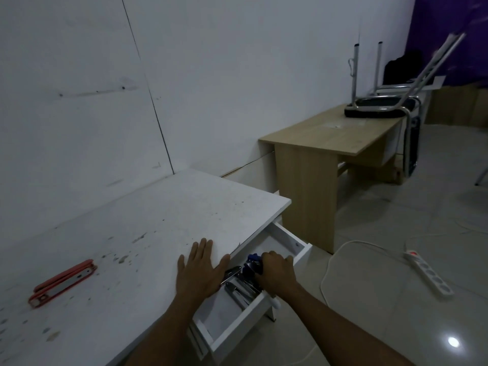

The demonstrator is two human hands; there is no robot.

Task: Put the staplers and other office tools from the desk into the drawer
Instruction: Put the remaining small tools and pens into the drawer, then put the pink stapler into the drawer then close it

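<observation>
An open white drawer (284, 237) sticks out from under the right edge of the white desk (148, 223). Inside it lie several metal and dark office tools (239, 289). My right hand (276, 273) is down in the drawer, closed around a blue tool (254, 258) that shows past my fingers. My left hand (199, 269) lies flat, fingers spread, on the desk edge just above the drawer and holds nothing. A long red stapler (62, 283) lies on the desk far to the left, away from both hands.
A wooden table (332, 136) stands behind the drawer, with an upturned chair (380, 108) on top. A white power strip (427, 272) and its cable (340, 249) lie on the tiled floor to the right. White walls run along the desk's far side.
</observation>
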